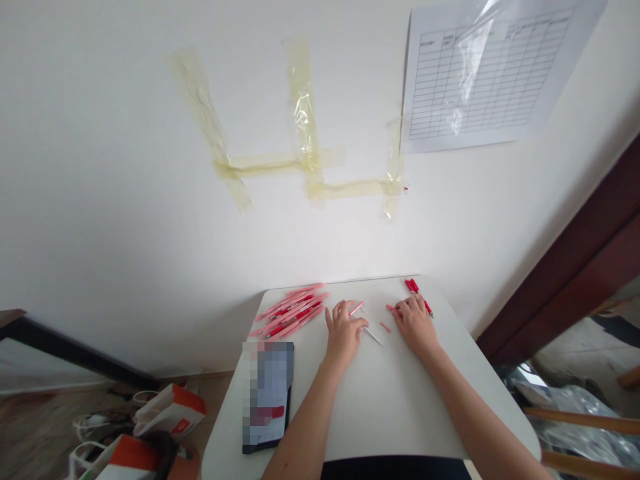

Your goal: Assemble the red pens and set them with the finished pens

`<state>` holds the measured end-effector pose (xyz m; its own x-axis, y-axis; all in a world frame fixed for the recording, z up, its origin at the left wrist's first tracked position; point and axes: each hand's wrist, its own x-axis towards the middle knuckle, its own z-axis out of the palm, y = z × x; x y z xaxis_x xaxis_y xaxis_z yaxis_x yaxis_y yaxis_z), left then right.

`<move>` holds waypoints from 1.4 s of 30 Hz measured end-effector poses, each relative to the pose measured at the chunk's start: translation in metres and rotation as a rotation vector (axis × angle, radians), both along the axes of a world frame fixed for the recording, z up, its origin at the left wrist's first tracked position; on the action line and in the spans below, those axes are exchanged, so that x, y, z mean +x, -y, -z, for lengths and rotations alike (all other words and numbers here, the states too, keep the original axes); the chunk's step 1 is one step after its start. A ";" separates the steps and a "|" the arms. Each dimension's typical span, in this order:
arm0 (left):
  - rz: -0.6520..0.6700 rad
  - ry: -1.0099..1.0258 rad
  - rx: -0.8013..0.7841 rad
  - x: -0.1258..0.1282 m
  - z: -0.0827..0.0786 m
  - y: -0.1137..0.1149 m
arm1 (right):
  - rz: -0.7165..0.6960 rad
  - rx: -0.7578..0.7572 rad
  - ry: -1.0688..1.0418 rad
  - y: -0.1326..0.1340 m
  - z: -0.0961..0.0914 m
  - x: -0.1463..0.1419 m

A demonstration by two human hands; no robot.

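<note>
A heap of several red pens [293, 312] lies at the far left of a small white table [380, 400]. My left hand [344, 330] rests on the table just right of the heap, fingers curled over a pink pen part [357, 308]. A thin white refill [373, 335] lies between my hands. My right hand [415, 323] lies palm down near the far right, fingers bent over small red pen pieces [391, 309]. One short red piece [385, 327] sits loose beside it. More red parts [413, 287] lie beyond my right hand.
A dark tablet or phone [267, 397] lies at the table's left edge. The white wall behind carries strips of yellowed tape [305, 133] and a printed table sheet [480, 73]. White and orange boxes [170, 413] sit on the floor at left; a dark wooden frame [575, 267] stands right.
</note>
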<state>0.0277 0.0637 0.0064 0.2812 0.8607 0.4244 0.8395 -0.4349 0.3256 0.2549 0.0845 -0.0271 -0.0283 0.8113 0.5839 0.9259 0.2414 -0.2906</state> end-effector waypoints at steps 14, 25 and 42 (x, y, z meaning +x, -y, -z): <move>-0.172 0.011 0.027 0.010 -0.002 0.001 | 0.206 0.024 -0.010 -0.002 -0.004 -0.021; -0.111 -0.049 0.032 0.019 0.007 0.005 | 0.144 -0.013 -0.145 -0.008 -0.001 -0.032; 0.273 0.042 -0.077 0.044 0.001 0.019 | 0.065 0.044 -0.552 -0.013 -0.001 -0.008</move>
<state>0.0719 0.0449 0.0053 0.4906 0.7858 0.3766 0.6799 -0.6156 0.3986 0.2469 0.0977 -0.0257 0.3407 0.7759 0.5309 0.6525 0.2115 -0.7277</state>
